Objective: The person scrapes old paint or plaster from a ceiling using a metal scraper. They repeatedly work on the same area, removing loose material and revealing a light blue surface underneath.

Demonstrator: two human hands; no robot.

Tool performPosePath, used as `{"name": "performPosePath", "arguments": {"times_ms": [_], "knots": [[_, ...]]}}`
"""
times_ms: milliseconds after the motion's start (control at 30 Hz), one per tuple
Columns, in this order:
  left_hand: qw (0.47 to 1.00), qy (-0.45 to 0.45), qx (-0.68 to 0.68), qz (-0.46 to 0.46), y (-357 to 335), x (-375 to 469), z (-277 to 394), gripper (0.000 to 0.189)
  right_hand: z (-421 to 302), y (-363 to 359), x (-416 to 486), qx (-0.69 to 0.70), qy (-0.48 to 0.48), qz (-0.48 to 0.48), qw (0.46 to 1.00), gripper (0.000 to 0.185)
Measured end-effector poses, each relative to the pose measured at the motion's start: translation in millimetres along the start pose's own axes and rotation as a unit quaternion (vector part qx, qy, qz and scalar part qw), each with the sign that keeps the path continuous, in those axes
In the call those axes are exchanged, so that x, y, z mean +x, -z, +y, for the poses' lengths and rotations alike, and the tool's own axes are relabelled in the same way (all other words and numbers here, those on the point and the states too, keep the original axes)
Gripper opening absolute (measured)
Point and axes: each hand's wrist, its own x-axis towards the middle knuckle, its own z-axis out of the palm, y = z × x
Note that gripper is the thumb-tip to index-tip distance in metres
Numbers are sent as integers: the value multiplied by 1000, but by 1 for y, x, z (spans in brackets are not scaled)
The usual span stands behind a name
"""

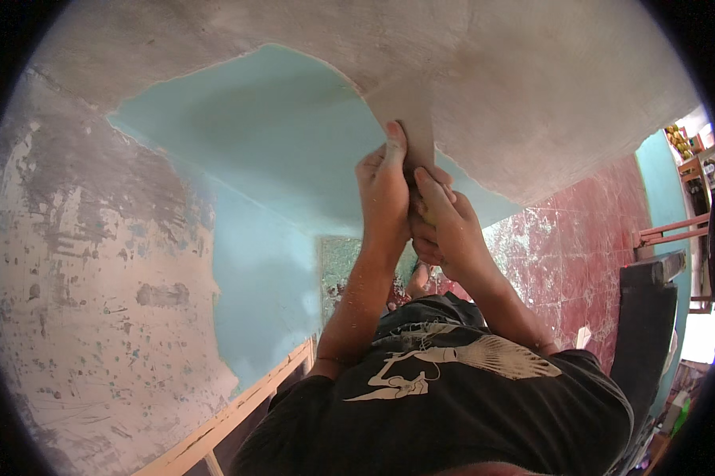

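Both my hands are raised together at a wall, about a flat, broad-bladed scraper (414, 128). My left hand (387, 172) lies along the left edge of the blade, its thumb pointing up the blade and its fingers mostly hidden behind. My right hand (443, 217) is closed around the tool's lower part, thumb up; a bit of yellow-green shows between its fingers. The blade's far edge meets the wall where turquoise paint (280, 131) borders a bare grey-brown surface (542, 101). Pale dust lies on my forearms and left thumb.
An adjoining wall (113, 285) on the left is scraped and patchy. A cream wooden frame (238, 416) runs along the lower left. Below is a red tiled floor (571, 250) with white debris. At right are a dark piece of furniture (643, 333) and a pink wooden rail (669, 232).
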Motion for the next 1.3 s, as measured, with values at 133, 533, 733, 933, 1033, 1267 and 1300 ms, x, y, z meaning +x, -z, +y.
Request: {"name": "performPosePath", "arguments": {"times_ms": [133, 533, 733, 933, 1033, 1267, 1300], "knots": [[996, 58, -37, -64, 6, 8, 20, 54, -3, -2, 7, -8, 11, -16, 1000, 38], [998, -27, -13, -63, 1, 18, 27, 56, -10, -4, 25, -54, 62, -39, 996, 40], [999, -27, 21, 9, -3, 10, -1, 62, 0, 1, 10, -12, 35, -15, 999, 40], [996, -50, -3, -77, 4, 18, 42, 62, -28, -28, 25, -28, 88, -89, 992, 38], [998, -49, 36, -30, 4, 15, 26, 58, -8, -9, 11, -20, 46, -49, 998, 37], [994, -105, 16, -38, 14, 35, 48, 53, -32, -37, 23, -68, 92, -63, 991, 33], [992, -102, 6, -77, 18, 41, 56, 54, -34, -42, 34, -87, 126, -70, 986, 34]]}}
